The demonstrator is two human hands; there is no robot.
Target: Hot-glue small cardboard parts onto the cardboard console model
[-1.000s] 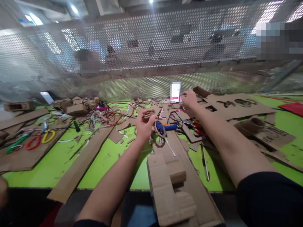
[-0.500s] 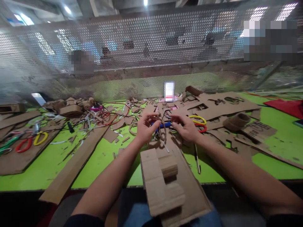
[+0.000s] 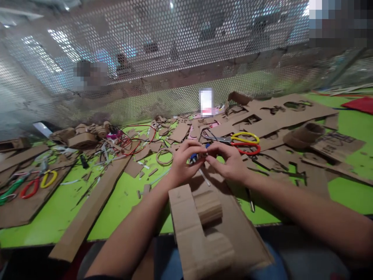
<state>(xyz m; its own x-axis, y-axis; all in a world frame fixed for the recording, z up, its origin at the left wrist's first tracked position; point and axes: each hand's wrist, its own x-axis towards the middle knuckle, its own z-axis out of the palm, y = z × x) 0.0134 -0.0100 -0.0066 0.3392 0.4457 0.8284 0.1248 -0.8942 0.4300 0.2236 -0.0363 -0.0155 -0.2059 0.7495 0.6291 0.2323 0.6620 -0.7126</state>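
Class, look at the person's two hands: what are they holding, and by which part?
Left hand and right hand together pinch a small, partly blue object at opposite ends, between thumbs and fingertips. What it is cannot be told.

Matt board, glossy plastic, dull metal.
The folded brown corrugated-cardboard block at the table's near edge is seen to be matt and rough at its cut edges. The bright green table top is smooth, with a faint sheen. The yellow-and-red-handled scissors are made of glossy plastic and bare metal blades. The perforated grey screen along the far edge is dull metal.
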